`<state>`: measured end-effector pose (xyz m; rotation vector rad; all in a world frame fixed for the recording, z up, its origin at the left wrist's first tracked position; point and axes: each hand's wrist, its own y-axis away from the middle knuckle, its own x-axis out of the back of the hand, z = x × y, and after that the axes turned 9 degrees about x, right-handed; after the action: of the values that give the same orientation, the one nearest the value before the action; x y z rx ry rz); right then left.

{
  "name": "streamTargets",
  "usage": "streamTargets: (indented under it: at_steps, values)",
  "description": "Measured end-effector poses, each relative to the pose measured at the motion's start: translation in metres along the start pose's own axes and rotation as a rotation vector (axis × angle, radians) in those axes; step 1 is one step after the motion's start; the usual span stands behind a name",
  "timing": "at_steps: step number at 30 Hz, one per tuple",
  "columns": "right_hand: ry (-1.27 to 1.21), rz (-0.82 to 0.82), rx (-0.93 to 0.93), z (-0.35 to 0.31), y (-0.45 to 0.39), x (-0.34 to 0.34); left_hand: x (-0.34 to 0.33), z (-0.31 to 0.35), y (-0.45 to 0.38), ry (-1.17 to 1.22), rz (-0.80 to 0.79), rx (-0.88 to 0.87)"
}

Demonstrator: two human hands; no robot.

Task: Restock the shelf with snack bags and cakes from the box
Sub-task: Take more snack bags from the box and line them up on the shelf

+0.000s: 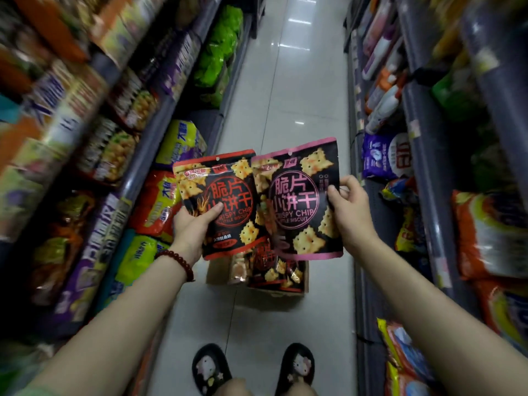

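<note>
Cardboard box [305, 277] on floor: largely covered by the two held snack bags, contents only partly seen
Red-trimmed bag [228, 207]: lower left corner under left hand [192, 227]; small print illegible
Pink-trimmed bag [300, 201]: left edge tucked behind the red-trimmed bag; right edge under right hand [350, 207] fingers
Left shelf [94, 155] stock: smeared by motion blur, labels unreadable
Right shelf [423, 155]: blurred, cut off at frame edge
Slippers [211, 367]: heels cut off at bottom edge

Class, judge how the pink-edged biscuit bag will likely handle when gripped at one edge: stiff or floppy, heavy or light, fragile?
The pink-edged bag probably is light: the right hand pinches only its side edge, yet it stays flat. Its glossy film looks slippery. The crackers pictured suggest breakable contents.
</note>
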<state>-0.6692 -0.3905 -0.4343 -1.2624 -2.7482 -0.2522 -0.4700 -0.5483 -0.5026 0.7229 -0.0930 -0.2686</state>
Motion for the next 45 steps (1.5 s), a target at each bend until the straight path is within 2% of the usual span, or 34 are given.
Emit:
streamTargets:
  at_steps: [6, 11, 15, 28, 37, 45]
  values:
    - [-0.141, -0.097, -0.002, -0.139, 0.009, -0.019, 0.025, 0.106, 0.090, 0.059, -0.015, -0.093]
    - [-0.206, -0.191, -0.049, -0.221, 0.022, -0.039, 0.050, 0.174, 0.159, 0.082, 0.036, -0.138]
    - [-0.076, -0.354, 0.049, -0.276, 0.037, -0.050, 0.073, 0.205, 0.207, 0.118, 0.111, -0.166]
    - [-0.111, -0.766, 0.363, -0.415, 0.082, -0.050, 0.121, 0.236, 0.376, 0.272, 0.445, -0.390]
    - [-0.197, -0.960, 0.474, -0.465, 0.124, -0.066, 0.155, 0.241, 0.473, 0.348, 0.592, -0.573]
    - [-0.310, -1.148, 0.628, -0.503, 0.204, -0.118, 0.213, 0.223, 0.568, 0.412, 0.801, -0.705]
